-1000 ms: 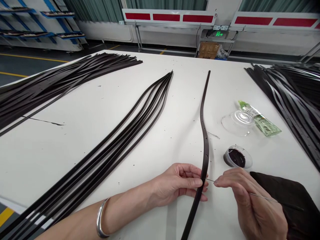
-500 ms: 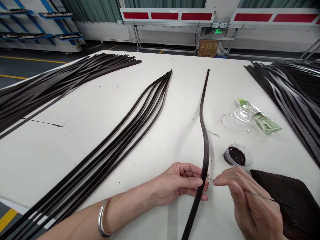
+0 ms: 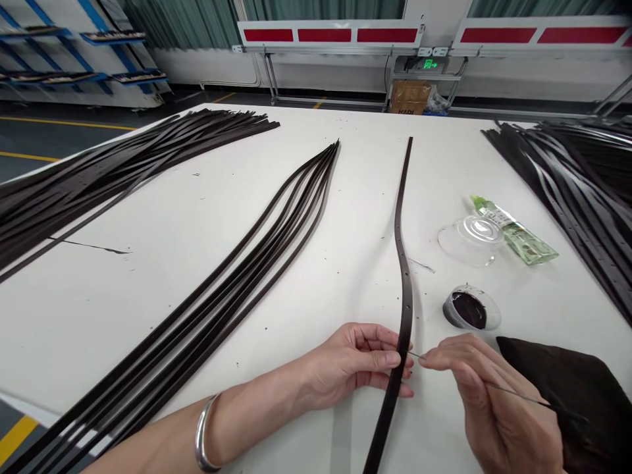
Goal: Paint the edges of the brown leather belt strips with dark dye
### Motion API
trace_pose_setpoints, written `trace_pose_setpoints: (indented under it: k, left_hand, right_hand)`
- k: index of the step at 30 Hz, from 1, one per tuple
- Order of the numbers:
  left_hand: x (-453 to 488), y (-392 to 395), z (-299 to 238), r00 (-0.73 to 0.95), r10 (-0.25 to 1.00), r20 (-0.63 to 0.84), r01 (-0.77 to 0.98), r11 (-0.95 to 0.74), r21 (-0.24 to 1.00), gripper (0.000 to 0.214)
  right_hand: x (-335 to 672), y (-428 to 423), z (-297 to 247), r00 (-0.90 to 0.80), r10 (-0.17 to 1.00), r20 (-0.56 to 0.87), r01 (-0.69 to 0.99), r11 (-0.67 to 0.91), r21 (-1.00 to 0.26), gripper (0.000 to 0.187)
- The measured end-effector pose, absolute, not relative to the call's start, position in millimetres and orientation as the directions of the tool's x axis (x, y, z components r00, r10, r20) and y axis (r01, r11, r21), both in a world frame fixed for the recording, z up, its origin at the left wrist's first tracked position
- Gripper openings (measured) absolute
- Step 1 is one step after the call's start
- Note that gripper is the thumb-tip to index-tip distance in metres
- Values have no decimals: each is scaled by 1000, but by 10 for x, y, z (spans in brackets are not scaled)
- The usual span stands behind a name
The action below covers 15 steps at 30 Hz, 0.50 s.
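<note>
Two hands busy | left hand (image 3: 358, 365) pinching dark leather belt strap (image 3: 405, 316) | right hand (image 3: 486, 382) gripping thin metal needle (image 3: 518, 388) | risk: a slip scratches strap or tips open cup of dark liquid (image 3: 469, 311), right

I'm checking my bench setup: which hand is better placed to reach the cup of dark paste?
Probably your right: the right hand is nearer the cup of dark paste and holds the thin wire tool, while the left hand is pinching the leather belt strap.
</note>
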State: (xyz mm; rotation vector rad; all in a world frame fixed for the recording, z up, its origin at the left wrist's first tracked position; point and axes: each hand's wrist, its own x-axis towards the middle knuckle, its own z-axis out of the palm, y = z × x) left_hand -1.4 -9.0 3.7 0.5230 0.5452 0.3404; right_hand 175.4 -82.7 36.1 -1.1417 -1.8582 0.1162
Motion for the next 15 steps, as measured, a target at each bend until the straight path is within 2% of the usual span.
trace_pose_setpoints:
  k: [15]
  left_hand:
    - [-8, -95, 27, 807, 441, -392, -188, 822, 537, 18]
  right_hand:
    - [1793, -853, 321, -181, 765, 618, 630, 573, -524, 28]
